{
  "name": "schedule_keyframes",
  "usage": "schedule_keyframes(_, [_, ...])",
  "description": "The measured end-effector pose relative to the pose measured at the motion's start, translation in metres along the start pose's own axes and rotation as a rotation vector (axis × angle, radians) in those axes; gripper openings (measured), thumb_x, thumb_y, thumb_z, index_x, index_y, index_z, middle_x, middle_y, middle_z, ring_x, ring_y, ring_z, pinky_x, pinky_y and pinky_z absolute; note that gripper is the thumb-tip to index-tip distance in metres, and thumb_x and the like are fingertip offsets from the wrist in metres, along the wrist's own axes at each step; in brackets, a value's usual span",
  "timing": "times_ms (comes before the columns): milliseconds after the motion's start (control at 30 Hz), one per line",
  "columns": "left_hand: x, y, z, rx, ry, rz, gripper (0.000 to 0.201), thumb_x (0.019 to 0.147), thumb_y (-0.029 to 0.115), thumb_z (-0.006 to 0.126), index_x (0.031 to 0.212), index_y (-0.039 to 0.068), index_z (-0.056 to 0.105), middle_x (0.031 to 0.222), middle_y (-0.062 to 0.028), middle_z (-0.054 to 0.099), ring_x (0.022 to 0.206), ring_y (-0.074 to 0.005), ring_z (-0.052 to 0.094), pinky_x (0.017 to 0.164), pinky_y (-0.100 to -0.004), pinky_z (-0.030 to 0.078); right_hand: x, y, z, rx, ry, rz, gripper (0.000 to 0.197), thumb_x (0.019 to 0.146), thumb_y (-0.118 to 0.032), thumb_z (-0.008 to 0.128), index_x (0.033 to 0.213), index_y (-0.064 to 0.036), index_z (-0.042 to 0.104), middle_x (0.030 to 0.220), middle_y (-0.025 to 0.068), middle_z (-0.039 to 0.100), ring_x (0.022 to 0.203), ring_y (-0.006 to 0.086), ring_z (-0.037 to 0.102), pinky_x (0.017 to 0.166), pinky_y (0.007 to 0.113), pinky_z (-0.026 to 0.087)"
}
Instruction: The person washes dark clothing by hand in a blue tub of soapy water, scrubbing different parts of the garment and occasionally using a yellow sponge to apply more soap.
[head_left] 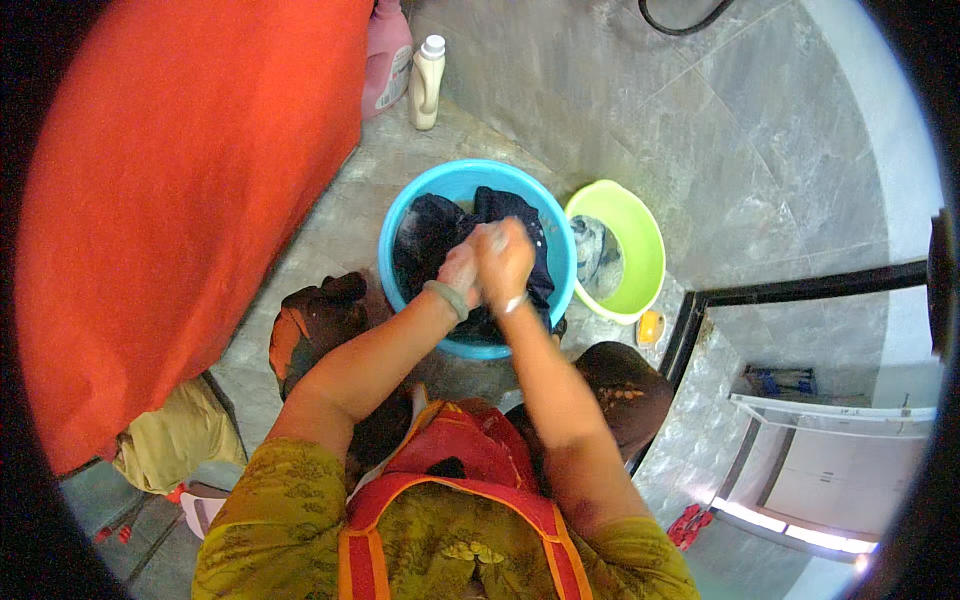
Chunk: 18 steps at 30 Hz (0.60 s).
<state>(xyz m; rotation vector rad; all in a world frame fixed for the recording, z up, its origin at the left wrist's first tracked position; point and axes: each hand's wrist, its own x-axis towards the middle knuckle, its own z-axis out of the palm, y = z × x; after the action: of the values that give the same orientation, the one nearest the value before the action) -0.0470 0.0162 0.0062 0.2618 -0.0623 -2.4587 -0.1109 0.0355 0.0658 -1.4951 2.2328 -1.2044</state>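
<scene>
Both hands are pressed together over a round blue basin (398, 270) on the floor. Dark navy wet clothing (500, 204) fills the basin, with some pale suds on it at the left. My left hand (461, 270), with a pale bangle at the wrist, is closed on the dark garment against the other hand. My right hand (510, 257), with a light band at its wrist, is closed over it from the right, its fingers slightly blurred. The bunched cloth between the palms is mostly hidden by the hands.
A lime green basin (648, 245) with soapy water and clothing touches the blue one's right side. Beside it lies a yellow soap bar (650, 328). A cream bottle (426, 85) and a pink jug (388, 60) stand at the back, next to a large red cover (200, 200).
</scene>
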Motion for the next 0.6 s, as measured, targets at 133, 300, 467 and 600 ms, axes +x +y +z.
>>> schedule_keyframes(133, [0.017, -0.017, -0.048, 0.37, 0.279, 0.308, 0.024, 0.088, 0.025, 0.046, 0.103, 0.008, 0.052, 0.104, -0.0054, 0.055, 0.094, -0.0165, 0.052, 0.082, -0.0323, 0.043, 0.019, -0.003, 0.001, -0.154, -0.012, 0.032, 0.022, 0.074, -0.024, 0.054, 0.071, -0.0024, 0.051, 0.075, 0.018, 0.052, 0.07, 0.0385, 0.051, 0.062, 0.046, 0.041])
schedule_keyframes(300, [-0.012, 0.037, 0.015, 0.726, 0.183, 0.244, 0.027, 0.085, 0.025, 0.047, 0.103, 0.006, 0.054, 0.093, -0.0049, 0.058, 0.084, -0.014, 0.055, 0.078, -0.0295, 0.044, -0.026, -0.032, 0.007, -0.044, 0.04, -0.325, 0.018, 0.073, -0.015, 0.057, 0.064, -0.0038, 0.047, 0.066, 0.017, 0.048, 0.063, 0.0354, 0.049, 0.055, 0.042, 0.038])
schedule_keyframes(467, [0.009, 0.021, 0.056, 0.622, 0.442, 0.254, 0.04, 0.082, 0.038, 0.056, 0.095, 0.001, 0.058, 0.089, -0.0054, 0.059, 0.081, -0.0125, 0.053, 0.072, -0.0277, 0.043, 0.045, 0.026, -0.009, 0.193, 0.066, 0.14, 0.021, 0.079, -0.021, 0.053, 0.072, -0.0012, 0.052, 0.065, 0.0186, 0.055, 0.056, 0.0331, 0.052, 0.054, 0.04, 0.041])
schedule_keyframes(600, [0.0, 0.035, 0.113, 0.699, 0.139, 0.471, 0.033, 0.086, 0.032, 0.051, 0.1, 0.003, 0.054, 0.096, -0.0021, 0.056, 0.087, -0.0098, 0.052, 0.082, -0.0238, 0.039, 0.042, 0.035, -0.061, 0.398, -0.11, 0.043, 0.034, 0.083, -0.018, 0.048, 0.111, 0.0005, 0.047, 0.099, 0.0142, 0.057, 0.095, 0.0218, 0.051, 0.087, 0.03, 0.036])
